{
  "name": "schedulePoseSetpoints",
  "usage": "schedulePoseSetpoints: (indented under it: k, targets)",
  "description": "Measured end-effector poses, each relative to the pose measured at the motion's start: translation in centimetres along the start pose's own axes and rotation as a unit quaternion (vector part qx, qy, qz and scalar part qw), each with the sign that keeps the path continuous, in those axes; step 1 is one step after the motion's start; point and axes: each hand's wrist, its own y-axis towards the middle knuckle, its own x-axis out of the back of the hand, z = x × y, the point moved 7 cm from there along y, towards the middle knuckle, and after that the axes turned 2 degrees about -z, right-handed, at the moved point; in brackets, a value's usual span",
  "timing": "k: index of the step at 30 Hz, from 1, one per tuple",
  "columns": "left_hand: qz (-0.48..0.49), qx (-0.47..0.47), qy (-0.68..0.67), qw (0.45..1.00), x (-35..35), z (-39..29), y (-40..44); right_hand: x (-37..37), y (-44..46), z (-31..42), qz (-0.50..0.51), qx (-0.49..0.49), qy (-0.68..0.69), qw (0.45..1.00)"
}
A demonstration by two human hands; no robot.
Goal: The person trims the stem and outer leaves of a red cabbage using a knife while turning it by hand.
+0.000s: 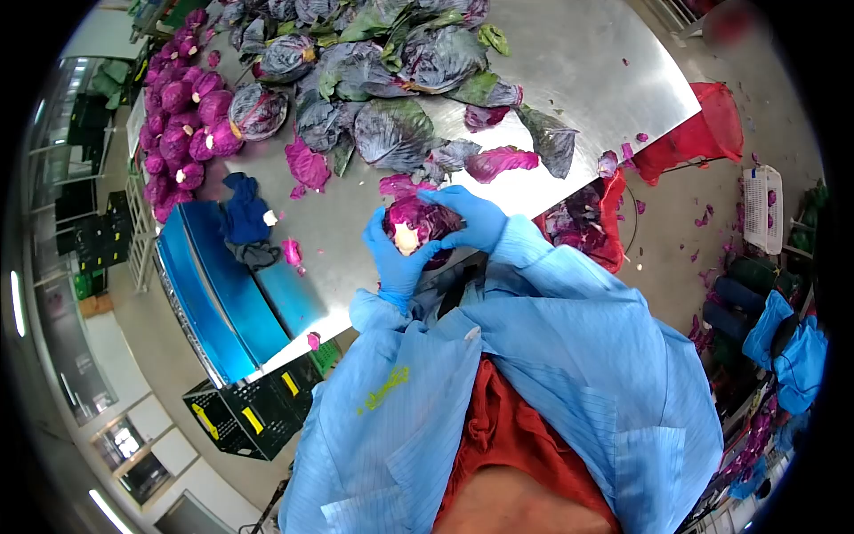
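Both hands wear blue gloves and hold one red cabbage (418,222) at the near edge of the metal table (342,222). My left hand (391,262) wraps its left and lower side, my right hand (473,218) its right side. The pale cut stem of the cabbage faces up and toward me. Loose purple leaves (501,163) lie just beyond the hands. Farther back is a heap of dark cabbages with outer leaves (391,133). Bright purple trimmed cabbages (182,133) are piled at the left.
A blue metal box (222,294) and a dark blue cloth (245,209) sit on the left. Below the table stand black crates (253,414). A red bag with leaves (583,218) hangs at the right edge, near a white basket (762,209) and another person's blue sleeve (801,360).
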Motion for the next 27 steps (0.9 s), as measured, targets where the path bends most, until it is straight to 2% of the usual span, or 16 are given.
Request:
schedulePoseSetpoints:
  k: [2, 5, 6, 10, 13, 15, 16, 18, 19, 21, 23, 24, 25, 27]
  targets:
    - [0.03, -0.008, -0.01, 0.999, 0.6, 0.5, 0.2, -2.0, 1.3, -1.0, 0.056, -0.059, -0.051, 0.995]
    - [0.072, 0.009, -0.05, 0.996, 0.9, 1.0, -0.1, -2.2, 1.3, -1.0, 0.012, -0.017, -0.057, 0.998]
    - [0.074, 0.026, -0.065, 0.995, 0.8, 1.3, 0.0, -2.3, 1.2, -1.0, -0.018, -0.002, -0.019, 1.0]
    - [0.066, 0.039, -0.123, 0.989, 0.0, 2.1, 0.6, -2.1, 0.9, -1.1, -0.046, -0.002, -0.025, 0.999]
    - [0.088, 0.029, -0.106, 0.99, 0.0, 1.5, 0.7, -1.8, 0.6, -0.8, -0.062, -0.015, -0.023, 0.998]
    - [0.101, 0.021, -0.068, 0.992, 0.3, 1.0, 1.0, -1.6, 0.6, -1.1, -0.079, -0.01, -0.004, 0.997]
    - [0.106, 0.016, -0.049, 0.993, 0.3, 1.0, 1.1, -1.7, 0.5, -2.0, -0.081, -0.033, 0.063, 0.994]
    - [0.082, 0.07, -0.15, 0.983, 0.5, 2.0, 1.1, -1.8, 0.0, -4.2, -0.085, -0.078, 0.196, 0.974]
    - [0.07, 0.097, -0.2, 0.973, 0.4, 2.8, 1.0, -1.2, -0.6, -4.5, -0.097, -0.091, 0.197, 0.971]
    - [0.038, 0.099, -0.197, 0.975, 0.6, 6.1, 1.0, 0.9, -2.4, -4.6, -0.12, -0.117, 0.2, 0.965]
    - [0.01, 0.132, -0.223, 0.966, 1.0, 6.9, 1.0, 3.9, -4.9, -4.7, -0.136, -0.124, 0.122, 0.975]
    - [0.002, 0.112, -0.199, 0.974, 1.2, 5.4, 1.1, 5.4, -6.5, -5.6, -0.125, -0.162, 0.081, 0.975]
    - [0.01, 0.136, -0.157, 0.978, 1.2, 4.7, 0.9, 6.9, -8.3, -6.6, -0.114, -0.2, 0.04, 0.972]
    - [0.029, 0.181, -0.071, 0.98, 1.4, 3.9, 0.7, 10.4, -11.4, -6.8, -0.118, -0.169, -0.215, 0.955]
